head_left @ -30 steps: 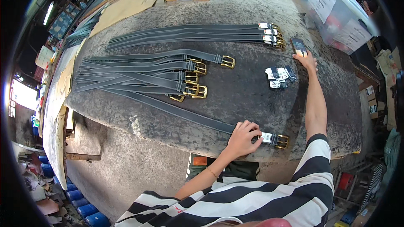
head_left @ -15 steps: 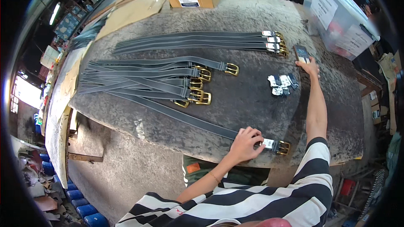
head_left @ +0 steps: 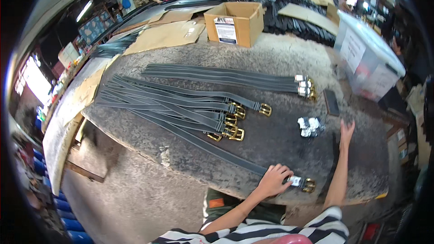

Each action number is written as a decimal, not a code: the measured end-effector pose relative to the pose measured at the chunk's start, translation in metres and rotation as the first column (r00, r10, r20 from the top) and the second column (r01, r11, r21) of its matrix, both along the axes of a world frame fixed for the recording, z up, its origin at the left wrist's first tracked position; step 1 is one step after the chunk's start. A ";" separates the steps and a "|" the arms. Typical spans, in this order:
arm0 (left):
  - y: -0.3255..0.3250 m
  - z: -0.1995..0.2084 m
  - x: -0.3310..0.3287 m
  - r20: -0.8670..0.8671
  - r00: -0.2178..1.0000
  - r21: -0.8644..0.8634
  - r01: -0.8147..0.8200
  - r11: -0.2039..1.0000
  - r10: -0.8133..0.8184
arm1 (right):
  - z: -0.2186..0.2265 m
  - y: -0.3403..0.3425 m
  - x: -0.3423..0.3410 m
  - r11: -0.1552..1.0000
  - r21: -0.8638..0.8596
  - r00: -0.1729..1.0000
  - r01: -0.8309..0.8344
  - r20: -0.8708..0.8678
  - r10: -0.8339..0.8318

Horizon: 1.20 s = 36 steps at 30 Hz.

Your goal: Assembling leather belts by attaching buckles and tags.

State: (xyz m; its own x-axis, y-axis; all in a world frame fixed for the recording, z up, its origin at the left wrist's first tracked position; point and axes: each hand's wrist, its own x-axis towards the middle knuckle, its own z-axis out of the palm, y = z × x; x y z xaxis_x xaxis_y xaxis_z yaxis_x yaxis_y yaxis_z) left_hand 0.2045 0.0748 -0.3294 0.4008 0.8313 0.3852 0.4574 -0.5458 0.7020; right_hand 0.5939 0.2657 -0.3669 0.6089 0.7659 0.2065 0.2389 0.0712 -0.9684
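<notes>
A dark grey belt (head_left: 212, 150) with a gold buckle lies along the table's near edge. My left hand (head_left: 275, 181) is closed over it close to the buckle end, its bent fingers beside a white tag (head_left: 295, 181). On the right, my right hand (head_left: 346, 132) is empty, with fingers apart, just above the tabletop. Beyond its fingertips a dark phone (head_left: 332, 103) lies on the table. A small heap of white and dark tags (head_left: 310, 127) is to the left of that hand.
Several untagged belts (head_left: 181, 104) cross each other at left, gold buckles toward the middle. Behind them lies a row of tagged belts (head_left: 226, 77). A cardboard box (head_left: 247, 27) and a clear plastic bin (head_left: 368, 58) stand at the far side. Other people are in the background.
My right hand has let go of the phone and drawn back toward me. My left hand stays on the belt. The view has tilted up, showing more of the background.
</notes>
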 end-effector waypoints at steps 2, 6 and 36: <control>-0.003 0.000 0.000 -0.104 0.993 -0.026 0.060 0.998 -0.063 | -0.005 -0.059 0.006 0.996 0.081 0.976 -0.026 -0.211 0.043; -0.002 -0.003 -0.007 -0.162 0.983 0.075 0.097 0.992 -0.084 | 0.030 -0.203 -0.086 0.969 0.136 0.976 -0.209 -0.031 0.215; -0.001 -0.018 -0.006 0.021 0.991 0.056 0.128 0.990 -0.129 | 0.049 -0.250 -0.208 0.890 -0.304 0.625 -0.339 0.635 0.454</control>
State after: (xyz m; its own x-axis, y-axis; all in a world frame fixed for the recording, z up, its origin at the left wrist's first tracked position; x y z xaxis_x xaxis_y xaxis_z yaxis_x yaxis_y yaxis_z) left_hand 0.1989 0.0741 -0.3471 0.4925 0.7511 0.4397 0.3642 -0.6367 0.6797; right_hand 0.3860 0.0155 -0.3174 -0.0243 0.9534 0.3007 0.8062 0.1965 -0.5581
